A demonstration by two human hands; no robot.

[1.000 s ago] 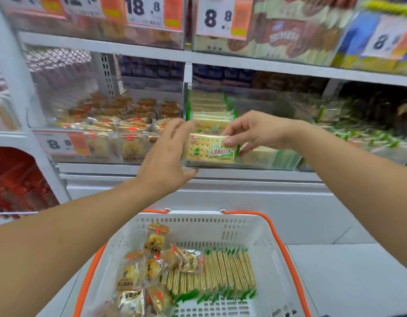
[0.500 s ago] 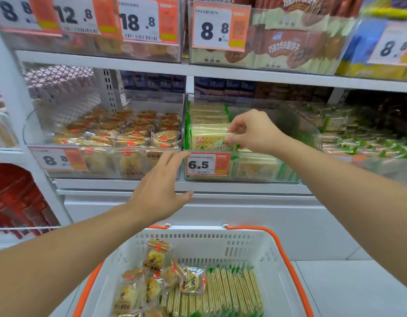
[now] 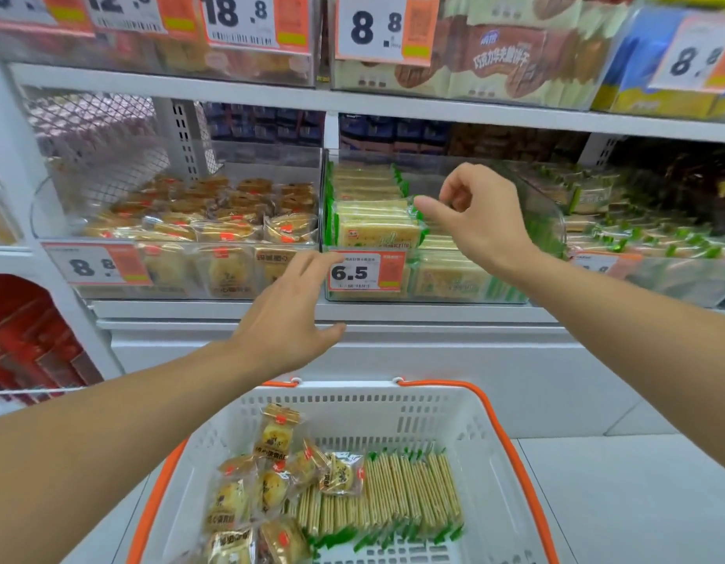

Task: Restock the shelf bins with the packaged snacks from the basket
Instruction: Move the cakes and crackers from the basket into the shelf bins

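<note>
A white basket with orange handles (image 3: 511,453) stands below me. It holds a row of green-edged cracker packs (image 3: 409,494) and several round pastry packs (image 3: 271,482). In the clear shelf bin (image 3: 550,221) marked 6.5, a cracker pack (image 3: 377,230) lies on top of the stack. My right hand (image 3: 479,221) hovers over that bin, holding nothing, its index fingertip at the pack's right corner and the other fingers loosely curled. My left hand (image 3: 287,315) is spread flat in front of the bin's price tag, empty.
The clear bin to the left (image 3: 59,221), tagged 8.8, holds pastry packs. Another bin of green-edged packs (image 3: 637,238) sits to the right. A shelf (image 3: 393,105) of more snack bins runs above. Red packages (image 3: 23,339) fill the lower left unit.
My right hand has let go of the cracker pack, which now lies in the bin, and has lifted slightly. My left hand has dropped from beside the pack to below the bin front.
</note>
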